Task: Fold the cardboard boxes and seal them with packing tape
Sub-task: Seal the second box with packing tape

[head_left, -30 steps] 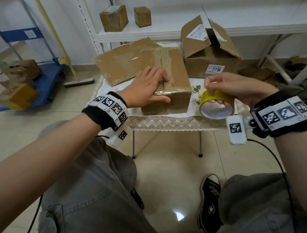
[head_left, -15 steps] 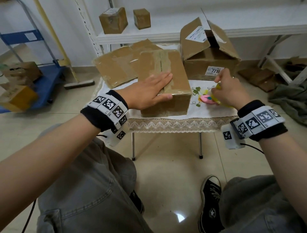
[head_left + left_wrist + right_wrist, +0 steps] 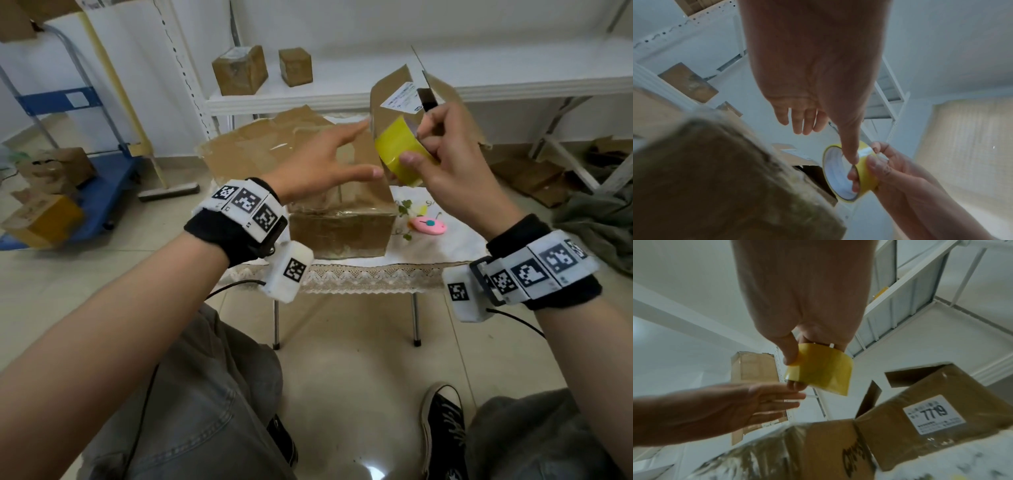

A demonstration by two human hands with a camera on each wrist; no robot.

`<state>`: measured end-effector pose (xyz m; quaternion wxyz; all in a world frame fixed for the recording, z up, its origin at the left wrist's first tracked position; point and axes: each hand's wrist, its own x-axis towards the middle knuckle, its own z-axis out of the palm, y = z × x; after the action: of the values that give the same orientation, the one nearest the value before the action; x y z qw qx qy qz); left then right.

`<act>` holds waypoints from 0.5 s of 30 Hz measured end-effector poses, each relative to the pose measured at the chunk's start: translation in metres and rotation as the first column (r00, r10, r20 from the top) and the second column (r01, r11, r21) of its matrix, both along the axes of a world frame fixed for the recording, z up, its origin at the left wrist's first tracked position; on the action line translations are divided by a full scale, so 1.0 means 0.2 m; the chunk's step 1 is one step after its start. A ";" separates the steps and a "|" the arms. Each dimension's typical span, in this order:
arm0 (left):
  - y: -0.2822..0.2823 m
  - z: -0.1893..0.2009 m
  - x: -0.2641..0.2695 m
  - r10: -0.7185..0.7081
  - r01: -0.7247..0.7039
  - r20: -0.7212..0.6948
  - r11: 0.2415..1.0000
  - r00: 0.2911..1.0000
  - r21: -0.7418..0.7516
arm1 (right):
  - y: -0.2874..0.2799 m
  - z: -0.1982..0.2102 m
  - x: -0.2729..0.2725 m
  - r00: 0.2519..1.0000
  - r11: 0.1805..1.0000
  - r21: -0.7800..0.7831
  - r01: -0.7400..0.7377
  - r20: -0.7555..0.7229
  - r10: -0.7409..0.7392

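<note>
- Here we were between strips: our right hand [image 3: 455, 168] gripped the yellow tape roll [image 3: 402, 150] in the air above the closed box [image 3: 339, 233] on the table [image 3: 442, 246], thumb on the outer wrap, fingers through the core.
- Our left hand [image 3: 318, 164] reached toward the roll, fingers straight, holding nothing.
- Next, we judged, it needed to find and peel the free end.
- That end was too faint to spot; our hands hid most of the box's top seam.
</note>
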<state>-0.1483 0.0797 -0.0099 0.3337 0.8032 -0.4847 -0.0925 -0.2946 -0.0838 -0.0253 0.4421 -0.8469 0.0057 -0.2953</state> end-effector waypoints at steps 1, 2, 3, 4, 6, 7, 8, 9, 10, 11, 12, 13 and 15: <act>-0.02 0.01 -0.01 -0.018 0.015 -0.038 0.998 0.999 -0.059 | 0.01 0.00 0.01 1.000 1.000 -0.002 -0.026 0.014 0.026; -0.04 0.03 -0.01 -0.038 0.031 -0.064 0.994 0.997 -0.106 | 0.02 0.01 0.01 0.998 0.999 0.003 -0.051 0.027 0.051; -0.05 0.04 -0.02 -0.048 0.038 -0.072 0.990 0.996 -0.137 | 0.02 0.02 0.01 0.997 0.997 0.017 -0.074 0.037 0.073; -0.06 0.05 -0.02 -0.050 0.037 -0.074 0.986 0.996 -0.165 | 0.03 0.02 0.02 0.995 0.995 0.038 -0.093 0.046 0.091; -0.07 0.07 -0.02 -0.025 0.007 -0.083 0.977 0.996 -0.215 | 0.03 0.03 0.02 0.992 0.991 0.069 -0.115 0.057 0.111; -0.07 0.08 -0.02 -0.006 -0.015 -0.085 0.969 0.996 -0.247 | 0.03 0.03 0.02 0.992 0.989 0.080 -0.122 0.055 0.118; -0.07 0.09 -0.02 0.014 -0.038 -0.086 0.960 0.996 -0.278 | 0.03 0.03 0.02 0.991 0.988 0.088 -0.126 0.049 0.123; -0.07 0.09 -0.03 0.030 -0.053 -0.081 0.951 0.996 -0.305 | 0.03 0.03 0.02 0.992 0.988 0.089 -0.126 0.041 0.122; -0.07 0.10 -0.04 0.051 -0.072 -0.073 0.944 0.996 -0.323 | 0.03 0.02 0.02 0.992 0.989 0.083 -0.121 0.033 0.118; -0.07 0.10 -0.05 0.067 -0.083 -0.058 0.939 0.996 -0.335 | 0.03 0.02 0.03 0.993 0.991 0.073 -0.113 0.029 0.111; -0.07 0.11 -0.06 0.084 -0.093 -0.041 0.936 0.996 -0.340 | 0.04 0.01 0.03 0.994 0.992 0.066 -0.106 0.026 0.104; -0.07 0.11 -0.07 0.097 -0.100 -0.025 0.935 0.995 -0.342 | 0.04 0.01 0.03 0.995 0.993 0.063 -0.099 0.022 0.098; -0.08 0.10 -0.09 0.119 -0.111 0.001 0.933 0.993 -0.342 | 0.04 0.00 0.02 0.996 0.994 0.068 -0.089 0.015 0.088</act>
<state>-0.1671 0.0645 0.0105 0.4674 0.7612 -0.4492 0.0210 -0.2899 -0.0756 -0.0246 0.4837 -0.8288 -0.0246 -0.2803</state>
